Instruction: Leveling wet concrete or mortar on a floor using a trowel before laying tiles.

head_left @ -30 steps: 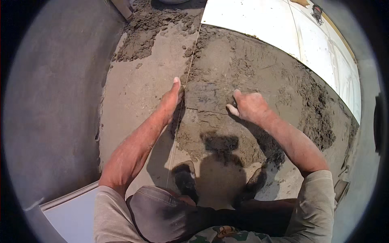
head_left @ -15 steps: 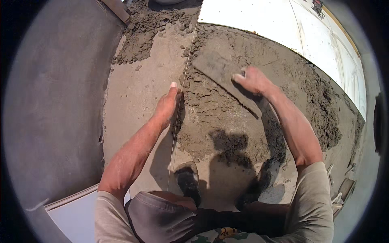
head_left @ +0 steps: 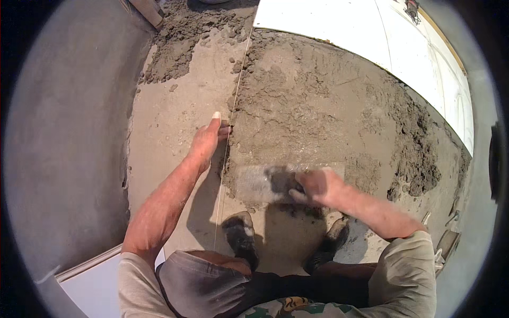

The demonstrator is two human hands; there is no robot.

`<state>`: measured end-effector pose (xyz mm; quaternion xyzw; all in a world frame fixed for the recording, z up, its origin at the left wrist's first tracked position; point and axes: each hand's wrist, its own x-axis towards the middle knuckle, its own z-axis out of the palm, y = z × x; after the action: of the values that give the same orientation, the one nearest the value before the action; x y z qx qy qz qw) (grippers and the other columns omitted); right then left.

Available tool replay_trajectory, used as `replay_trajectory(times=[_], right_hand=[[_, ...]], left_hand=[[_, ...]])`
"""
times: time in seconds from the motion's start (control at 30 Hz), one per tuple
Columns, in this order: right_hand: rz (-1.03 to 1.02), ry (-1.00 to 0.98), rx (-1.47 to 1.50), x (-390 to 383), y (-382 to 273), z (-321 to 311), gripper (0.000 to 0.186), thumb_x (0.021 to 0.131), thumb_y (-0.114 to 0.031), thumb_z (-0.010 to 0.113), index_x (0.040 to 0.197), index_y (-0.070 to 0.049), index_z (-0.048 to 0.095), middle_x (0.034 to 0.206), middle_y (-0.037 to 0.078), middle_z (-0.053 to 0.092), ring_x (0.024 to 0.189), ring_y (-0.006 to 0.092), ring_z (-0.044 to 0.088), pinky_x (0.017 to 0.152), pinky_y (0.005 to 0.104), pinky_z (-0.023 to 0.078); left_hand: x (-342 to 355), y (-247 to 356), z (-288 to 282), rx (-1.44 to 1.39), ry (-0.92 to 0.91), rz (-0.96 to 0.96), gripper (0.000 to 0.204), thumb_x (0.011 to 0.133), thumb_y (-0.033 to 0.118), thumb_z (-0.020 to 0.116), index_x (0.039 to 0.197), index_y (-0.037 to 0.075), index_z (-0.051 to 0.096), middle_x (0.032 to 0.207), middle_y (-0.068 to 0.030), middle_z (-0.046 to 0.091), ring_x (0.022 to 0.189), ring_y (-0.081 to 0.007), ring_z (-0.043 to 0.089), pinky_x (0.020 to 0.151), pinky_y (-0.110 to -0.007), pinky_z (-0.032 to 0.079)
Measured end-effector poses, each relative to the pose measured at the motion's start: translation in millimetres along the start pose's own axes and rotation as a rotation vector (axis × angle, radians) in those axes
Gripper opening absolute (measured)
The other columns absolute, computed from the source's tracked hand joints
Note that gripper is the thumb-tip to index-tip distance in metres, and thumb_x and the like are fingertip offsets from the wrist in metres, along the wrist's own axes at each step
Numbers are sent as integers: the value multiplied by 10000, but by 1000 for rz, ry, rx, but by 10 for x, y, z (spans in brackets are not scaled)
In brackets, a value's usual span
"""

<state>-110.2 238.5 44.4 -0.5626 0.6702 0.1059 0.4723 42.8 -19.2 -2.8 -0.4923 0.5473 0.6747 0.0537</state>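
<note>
One hand (head_left: 319,186) holds a trowel (head_left: 254,183) beyond orange-marked camouflage cloth (head_left: 294,306).

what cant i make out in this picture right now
All in the head view:
Trowel: handle covered by the right hand; blade blurred.
Left hand: palm out of sight behind the hand's own back.
Grey rounded thing: mostly cut off by the top edge.
Red-and-black object: too small to identify.
</note>
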Motion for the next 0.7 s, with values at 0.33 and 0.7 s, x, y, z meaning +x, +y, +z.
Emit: replay_trajectory(times=[0.33, 0.7], right_hand=[[203, 198, -173, 428, 376, -578, 400, 968, -444, 448, 987, -49, 510, 649, 58, 585, 528, 124, 568, 399, 277, 487], [418, 698, -202, 361, 653, -926, 470, 949, -494, 462, 951, -27, 516, 596, 46, 557, 497, 182, 565, 467, 357, 508]], left_hand=[[219, -100, -125, 140, 148, 45, 715, 956, 557, 365, 1333, -43, 456, 1330, -166, 519, 1241, -288, 470, 1058, -399, 302], [-50, -24, -127, 148, 217, 162, 806, 939, 609, 338, 1372, -69, 390, 1417, -218, 412, 1318, -308, 391, 1101, -437, 239]])
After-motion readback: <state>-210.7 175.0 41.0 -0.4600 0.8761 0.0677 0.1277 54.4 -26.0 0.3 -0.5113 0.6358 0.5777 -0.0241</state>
